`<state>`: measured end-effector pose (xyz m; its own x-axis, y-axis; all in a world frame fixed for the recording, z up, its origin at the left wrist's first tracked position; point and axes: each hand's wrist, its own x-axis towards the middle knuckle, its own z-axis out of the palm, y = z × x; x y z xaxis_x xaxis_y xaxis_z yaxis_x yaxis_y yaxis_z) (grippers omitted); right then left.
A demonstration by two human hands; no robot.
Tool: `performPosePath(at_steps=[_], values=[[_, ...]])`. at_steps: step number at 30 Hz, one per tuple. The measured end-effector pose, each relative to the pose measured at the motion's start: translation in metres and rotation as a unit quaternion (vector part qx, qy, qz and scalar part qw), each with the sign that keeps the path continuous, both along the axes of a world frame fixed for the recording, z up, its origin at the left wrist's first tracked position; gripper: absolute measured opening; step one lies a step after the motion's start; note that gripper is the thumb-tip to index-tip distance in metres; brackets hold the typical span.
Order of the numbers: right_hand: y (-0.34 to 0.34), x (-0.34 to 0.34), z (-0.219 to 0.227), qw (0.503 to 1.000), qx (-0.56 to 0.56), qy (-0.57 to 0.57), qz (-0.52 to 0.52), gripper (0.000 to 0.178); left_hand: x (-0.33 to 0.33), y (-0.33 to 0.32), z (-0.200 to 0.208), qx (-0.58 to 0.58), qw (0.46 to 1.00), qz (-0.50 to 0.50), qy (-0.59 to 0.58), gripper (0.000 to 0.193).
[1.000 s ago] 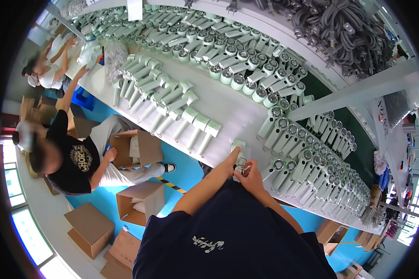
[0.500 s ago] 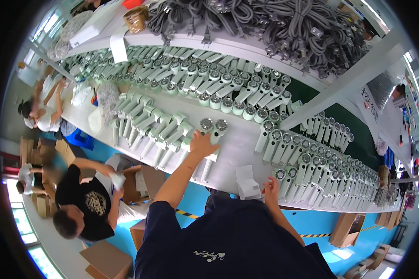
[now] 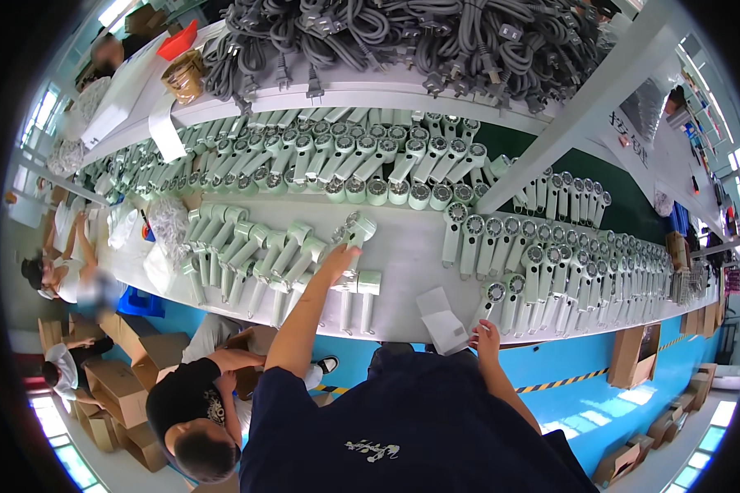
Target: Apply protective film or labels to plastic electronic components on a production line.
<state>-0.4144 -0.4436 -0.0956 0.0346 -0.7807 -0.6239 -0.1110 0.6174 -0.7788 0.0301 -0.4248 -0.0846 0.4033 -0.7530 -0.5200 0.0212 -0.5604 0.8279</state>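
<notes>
My left hand [image 3: 337, 261] is closed around the handle of a pale green hair dryer [image 3: 358, 228], its head raised at the end of a group of similar dryers [image 3: 255, 251]. Close to that hand, two more dryers [image 3: 360, 283] lie with their handles toward the front edge. My right hand [image 3: 485, 338] is by the front edge with fingers pinched together; what they hold, if anything, is too small to make out. A folded white sheet [image 3: 444, 322] lies beside it, and a dryer with a round grille [image 3: 493, 294] lies just beyond its fingertips.
Rows of dryers fill the table's right [image 3: 567, 279] and back [image 3: 329, 152]. Above the back runs a shelf [image 3: 345, 103] piled with grey power cords [image 3: 403, 33]; a white post [image 3: 551, 123] slants down at right. A co-worker in black [image 3: 193, 411] bends near cardboard boxes [image 3: 119, 390].
My left hand has closed on a dryer and tilted it. The fingers of my right hand have drawn together beside the white sheet. The co-worker in black has bent lower. The view has shifted.
</notes>
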Motion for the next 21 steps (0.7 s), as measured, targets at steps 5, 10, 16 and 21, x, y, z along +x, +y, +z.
performPosePath(at_steps=[5,10,16,21], values=[[-0.001,0.009,0.002,0.999,0.023,-0.003,0.026,0.029,0.003,-0.001,0.012,0.022,0.922,0.149,0.357,0.04],[0.001,0.018,0.001,0.998,-0.013,0.002,0.06,0.028,0.021,0.005,-0.015,-0.03,0.914,0.152,0.374,0.039],[0.005,0.037,-0.001,0.996,-0.018,-0.015,0.091,0.025,0.025,-0.006,-0.014,0.04,0.953,0.14,0.264,0.041],[0.009,0.04,-0.005,0.995,-0.03,-0.002,0.096,0.023,0.032,-0.011,-0.012,0.087,0.976,0.082,0.184,0.04]])
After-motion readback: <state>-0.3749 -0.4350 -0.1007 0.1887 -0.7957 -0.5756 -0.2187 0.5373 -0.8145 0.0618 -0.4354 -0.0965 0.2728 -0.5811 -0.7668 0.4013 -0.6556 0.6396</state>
